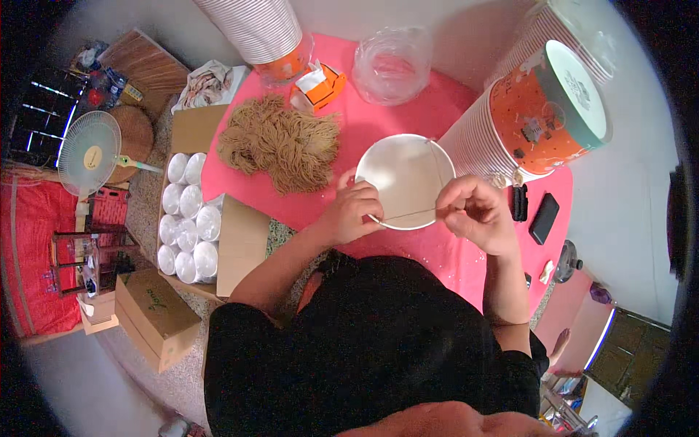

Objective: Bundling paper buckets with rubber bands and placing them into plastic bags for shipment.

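Observation:
A round white paper tub [404, 175] faces me with its open mouth, at the table's near edge. My left hand [355, 211] grips the tub's rim at the lower left, fingers closed over the edge. Between thumb and forefinger, my right hand [477, 213] pinches a thin brown string [409, 215]. This string stretches across the mouth from the rim beside my left fingers. More of it shows along the tub's right inner side, up to the upper-right rim. The bundle of brown strings [280, 142] lies to the left of the tub.
Tall stacks of nested tubs stand at the right [510, 116] and the back left [255, 33]. An orange tissue box [319, 86] and a clear plastic bag [393, 65] lie behind. A black phone [544, 218] rests right. An open carton [244, 240] of white-wrapped cups sits left.

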{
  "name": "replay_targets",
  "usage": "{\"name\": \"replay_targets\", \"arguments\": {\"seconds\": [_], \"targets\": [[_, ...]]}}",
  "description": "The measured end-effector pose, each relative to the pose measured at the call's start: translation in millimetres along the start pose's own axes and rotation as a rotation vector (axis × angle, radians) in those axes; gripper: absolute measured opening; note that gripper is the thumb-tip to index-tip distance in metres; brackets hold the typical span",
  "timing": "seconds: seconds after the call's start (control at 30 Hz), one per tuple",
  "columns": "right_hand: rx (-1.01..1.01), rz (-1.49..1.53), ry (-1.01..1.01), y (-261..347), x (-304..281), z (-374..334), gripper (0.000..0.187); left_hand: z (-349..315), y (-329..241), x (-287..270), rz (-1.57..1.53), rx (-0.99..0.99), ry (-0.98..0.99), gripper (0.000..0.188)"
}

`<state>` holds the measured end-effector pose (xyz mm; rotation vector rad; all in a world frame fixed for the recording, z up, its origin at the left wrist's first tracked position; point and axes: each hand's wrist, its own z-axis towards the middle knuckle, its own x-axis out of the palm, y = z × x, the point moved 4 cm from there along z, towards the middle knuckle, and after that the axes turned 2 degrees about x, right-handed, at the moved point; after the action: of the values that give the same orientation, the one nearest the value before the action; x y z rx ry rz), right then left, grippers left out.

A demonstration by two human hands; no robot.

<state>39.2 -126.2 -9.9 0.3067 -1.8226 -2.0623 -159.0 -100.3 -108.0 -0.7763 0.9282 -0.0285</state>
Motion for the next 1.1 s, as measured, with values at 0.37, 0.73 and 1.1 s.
{"name": "replay_targets", "arguments": {"seconds": [0.37,0.73,1.1], "targets": [[-0.211,-0.565,-0.129,-0.9,-16.8,-37.4,0.02,-7.5,1.3,-21.9,0.236,-0.1,-0.212,0.016],[-0.516,-1.419,-0.065,44.0,14.3,-55.7,0.048,31.7,-5.5,-83.6,-0.826,-0.273,-0.401,0.025],[-0.589,-0.8,-0.819,193.6,-89.8,-48.6,0.029,143.1,-96.2,-102.7,-0.255,0.461,-0.41,0.128]]}}
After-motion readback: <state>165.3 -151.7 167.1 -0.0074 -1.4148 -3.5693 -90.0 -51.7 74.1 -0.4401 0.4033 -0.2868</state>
